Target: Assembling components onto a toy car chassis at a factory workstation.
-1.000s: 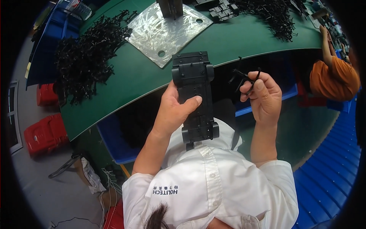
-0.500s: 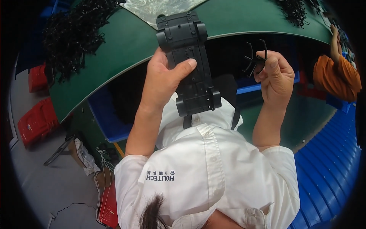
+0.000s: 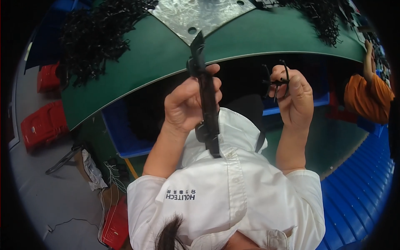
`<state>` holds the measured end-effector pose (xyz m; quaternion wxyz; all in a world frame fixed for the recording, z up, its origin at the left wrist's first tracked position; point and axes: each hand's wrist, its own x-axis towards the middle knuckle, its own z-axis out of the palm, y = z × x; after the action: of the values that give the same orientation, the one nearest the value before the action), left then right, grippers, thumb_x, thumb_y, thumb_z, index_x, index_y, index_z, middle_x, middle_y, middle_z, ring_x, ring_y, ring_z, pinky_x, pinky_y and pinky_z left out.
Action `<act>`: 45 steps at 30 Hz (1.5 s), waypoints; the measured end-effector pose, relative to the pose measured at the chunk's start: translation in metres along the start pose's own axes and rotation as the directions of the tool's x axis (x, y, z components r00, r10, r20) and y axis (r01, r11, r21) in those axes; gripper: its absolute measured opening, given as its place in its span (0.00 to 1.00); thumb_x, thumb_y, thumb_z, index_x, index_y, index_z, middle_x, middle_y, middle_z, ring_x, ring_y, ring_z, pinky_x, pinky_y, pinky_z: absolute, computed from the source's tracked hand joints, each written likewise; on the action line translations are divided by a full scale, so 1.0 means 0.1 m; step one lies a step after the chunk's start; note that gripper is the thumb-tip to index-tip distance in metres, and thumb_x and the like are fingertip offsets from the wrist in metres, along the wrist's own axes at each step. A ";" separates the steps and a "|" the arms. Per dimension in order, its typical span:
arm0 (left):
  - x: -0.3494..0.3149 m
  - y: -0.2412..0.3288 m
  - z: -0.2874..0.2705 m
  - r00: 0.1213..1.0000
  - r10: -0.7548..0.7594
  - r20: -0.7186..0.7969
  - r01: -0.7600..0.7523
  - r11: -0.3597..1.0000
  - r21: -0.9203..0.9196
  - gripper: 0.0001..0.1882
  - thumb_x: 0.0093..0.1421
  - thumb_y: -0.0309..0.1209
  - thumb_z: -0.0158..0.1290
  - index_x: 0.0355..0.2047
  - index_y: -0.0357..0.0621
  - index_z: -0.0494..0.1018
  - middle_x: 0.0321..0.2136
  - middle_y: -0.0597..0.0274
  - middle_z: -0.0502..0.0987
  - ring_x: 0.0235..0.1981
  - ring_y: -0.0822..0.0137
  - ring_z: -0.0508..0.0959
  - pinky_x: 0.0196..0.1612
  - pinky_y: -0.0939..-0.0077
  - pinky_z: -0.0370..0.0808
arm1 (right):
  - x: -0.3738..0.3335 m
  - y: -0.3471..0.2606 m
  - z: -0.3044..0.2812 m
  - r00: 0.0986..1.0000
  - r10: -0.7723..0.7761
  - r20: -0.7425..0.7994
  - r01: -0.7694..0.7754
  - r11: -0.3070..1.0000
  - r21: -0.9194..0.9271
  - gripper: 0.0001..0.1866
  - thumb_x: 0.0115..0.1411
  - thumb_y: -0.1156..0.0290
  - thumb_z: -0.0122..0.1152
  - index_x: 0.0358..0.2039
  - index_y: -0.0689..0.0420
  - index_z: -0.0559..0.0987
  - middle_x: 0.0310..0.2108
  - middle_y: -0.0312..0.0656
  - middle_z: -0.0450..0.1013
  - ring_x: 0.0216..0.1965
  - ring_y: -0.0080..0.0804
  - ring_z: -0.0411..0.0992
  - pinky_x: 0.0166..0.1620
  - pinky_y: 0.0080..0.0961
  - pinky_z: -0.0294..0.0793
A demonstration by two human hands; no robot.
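My left hand (image 3: 183,102) grips a black plastic toy car chassis (image 3: 208,104), its fingers wrapped round behind it. The chassis stands nearly edge-on to me, with wheel arches bulging along its left side. Its far end reaches over the front edge of the green table (image 3: 254,43); its near end hangs before my white shirt. To the right, my right hand (image 3: 298,96) pinches a small black plastic frame with thin prongs (image 3: 278,82) between thumb and fingers. The two parts are apart. Part of the frame is hidden by the fingers.
On the table lie a heap of black plastic parts (image 3: 93,41) at left, another heap (image 3: 327,21) at right, and a shiny metal plate with holes (image 3: 198,16) between. Blue bins (image 3: 125,137) stand below. A person's orange sleeve (image 3: 362,98) shows at right.
The chassis has turned from showing its broad face to edge-on and come a little nearer me. My right hand has moved slightly down with the pronged frame.
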<state>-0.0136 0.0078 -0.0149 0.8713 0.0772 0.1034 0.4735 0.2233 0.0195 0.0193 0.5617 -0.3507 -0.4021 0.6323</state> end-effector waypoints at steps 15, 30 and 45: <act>-0.18 -0.04 -0.21 0.989 0.053 0.137 -0.024 0.978 -0.206 0.49 0.49 0.54 0.55 0.59 0.28 0.51 0.51 0.42 0.65 0.44 0.55 0.71 0.44 0.65 0.72 | 0.22 0.16 0.73 0.990 0.114 0.083 -0.117 0.993 0.030 0.05 0.56 0.75 0.61 0.26 0.64 0.77 0.25 0.37 0.74 0.26 0.20 0.73 0.30 0.15 0.74; -0.17 -0.15 -0.05 0.989 -0.031 -0.143 0.093 0.892 0.443 0.28 0.59 0.43 0.42 0.51 0.29 0.62 0.44 0.45 0.71 0.44 0.53 0.75 0.48 0.60 0.74 | 0.40 0.36 0.64 0.809 -0.311 0.498 0.582 0.318 -0.748 0.13 0.42 0.66 0.70 0.21 0.57 0.73 0.20 0.37 0.64 0.23 0.35 0.64 0.23 0.27 0.65; -0.17 -0.15 -0.01 0.983 -0.034 -0.180 0.122 0.855 0.505 0.26 0.59 0.38 0.45 0.52 0.31 0.60 0.46 0.50 0.69 0.43 0.59 0.74 0.47 0.63 0.74 | 0.33 0.30 0.64 0.850 -0.216 0.481 0.527 0.341 -0.778 0.12 0.44 0.69 0.69 0.23 0.60 0.74 0.21 0.39 0.66 0.24 0.34 0.63 0.25 0.26 0.63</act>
<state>-0.0105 -0.0147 -0.0173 0.8262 0.2630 0.3004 0.3976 0.1487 0.0439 0.0200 0.3543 -0.3913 -0.8204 0.2201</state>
